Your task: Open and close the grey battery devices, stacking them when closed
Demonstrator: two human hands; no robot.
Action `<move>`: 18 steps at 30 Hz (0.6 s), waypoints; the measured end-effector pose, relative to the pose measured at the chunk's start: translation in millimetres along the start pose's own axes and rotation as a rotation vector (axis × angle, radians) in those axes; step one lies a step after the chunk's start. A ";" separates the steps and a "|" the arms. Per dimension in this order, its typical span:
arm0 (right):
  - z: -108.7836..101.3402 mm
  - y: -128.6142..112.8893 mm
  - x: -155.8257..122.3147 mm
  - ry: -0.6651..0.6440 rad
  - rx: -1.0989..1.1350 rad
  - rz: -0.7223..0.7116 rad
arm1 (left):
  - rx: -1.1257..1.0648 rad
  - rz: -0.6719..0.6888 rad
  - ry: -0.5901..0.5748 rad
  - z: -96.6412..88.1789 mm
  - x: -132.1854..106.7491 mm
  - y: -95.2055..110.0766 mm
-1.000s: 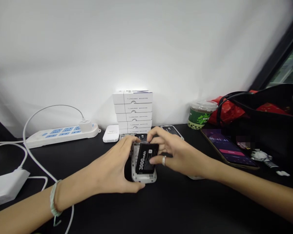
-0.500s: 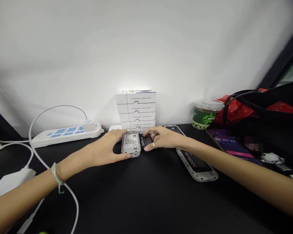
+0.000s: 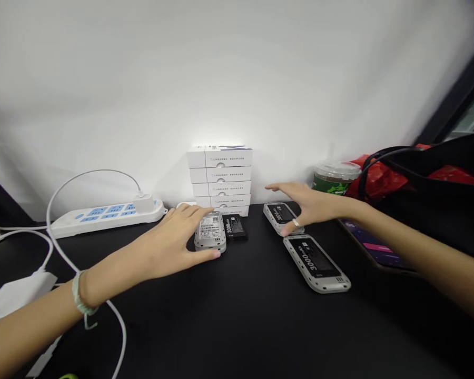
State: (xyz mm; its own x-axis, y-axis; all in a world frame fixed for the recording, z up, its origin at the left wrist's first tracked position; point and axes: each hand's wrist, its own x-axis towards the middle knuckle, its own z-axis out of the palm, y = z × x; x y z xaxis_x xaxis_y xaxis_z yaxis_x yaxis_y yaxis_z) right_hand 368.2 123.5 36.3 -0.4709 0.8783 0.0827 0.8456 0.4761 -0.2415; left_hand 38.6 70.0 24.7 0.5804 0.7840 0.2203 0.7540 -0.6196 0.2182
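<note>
Head view. Half a second earlier the right hand lay on the loose battery. It has since lifted off and swung to the right, and the battery now lies flat and untouched on the black table, just beside the right edge of the grey device. The left hand has kept its place on that device.

Fingers: the left hand grips the grey device from its left side, with the thumb pressed to the near edge and the fingers curved over the far edge. The right hand is released, its fingers spread and extended. It holds nothing and hovers above the rear device; whether the ringed finger touches this device's near end cannot be told.

Containers: the open bay of the grey device shows a white printed label. The rear device and the near device, which lie close together to the right, each carry a black battery marked 3000 mAh in the bay. A lidded cup with a green band stands at the wall; its contents cannot be made out. Behind the grey device rises a stack of white boxes, all closed. A power strip lies to the left with a white plug seated in it.
</note>
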 end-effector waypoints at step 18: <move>51.5 -106.5 -48.5 -0.054 0.182 -0.341 | -0.393 -0.069 -0.183 27.5 -32.9 59.4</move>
State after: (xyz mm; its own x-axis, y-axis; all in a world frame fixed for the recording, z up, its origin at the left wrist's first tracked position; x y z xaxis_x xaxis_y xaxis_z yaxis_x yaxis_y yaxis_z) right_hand 288.0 28.0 8.2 -0.7340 0.6650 0.1382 0.5821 0.7207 -0.3764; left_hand 72.7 8.5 4.2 0.6047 0.7960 0.0282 0.6389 -0.5059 0.5795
